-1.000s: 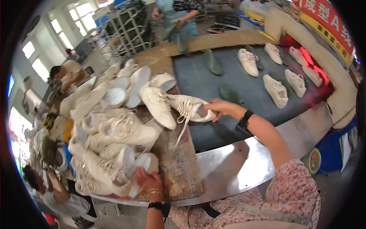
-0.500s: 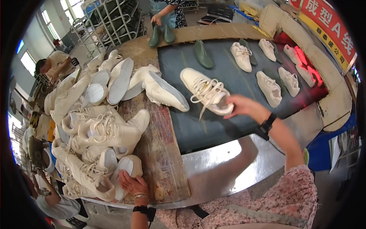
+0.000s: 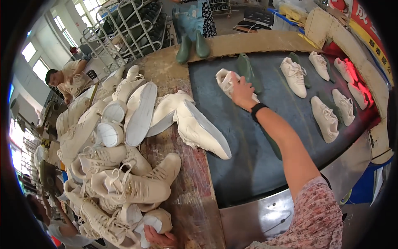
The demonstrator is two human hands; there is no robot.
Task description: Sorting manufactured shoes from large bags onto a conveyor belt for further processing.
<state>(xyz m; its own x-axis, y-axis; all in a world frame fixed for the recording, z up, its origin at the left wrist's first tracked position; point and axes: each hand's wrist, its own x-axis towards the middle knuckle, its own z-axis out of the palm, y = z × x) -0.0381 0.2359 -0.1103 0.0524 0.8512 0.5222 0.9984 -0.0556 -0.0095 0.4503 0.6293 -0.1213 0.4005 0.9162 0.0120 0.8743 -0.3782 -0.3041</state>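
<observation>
Over the dark belt, my right hand is closed on a cream lace-up sneaker, its fingers covering much of the laces. The sneaker lies just left of a dark green shoe last. Another green last shows partly beneath my forearm. My left hand is at the near edge of a sneaker pile, its fingers curled against a cream sneaker with a pale sole. The lower picture edge cuts off part of that hand. Two joined-looking cream sneakers lie on their sides between pile and belt.
Several cream sneakers stand on the belt towards a red-lit tunnel at right. Two green lasts stand on the far board edge, before a person in a blue apron. A white rack stands behind; another person sits far left.
My right hand has carried the sneaker away from me, beside the green last. The other person's hand has left the two far lasts. The view has shifted; my left hand stays at the pile.
</observation>
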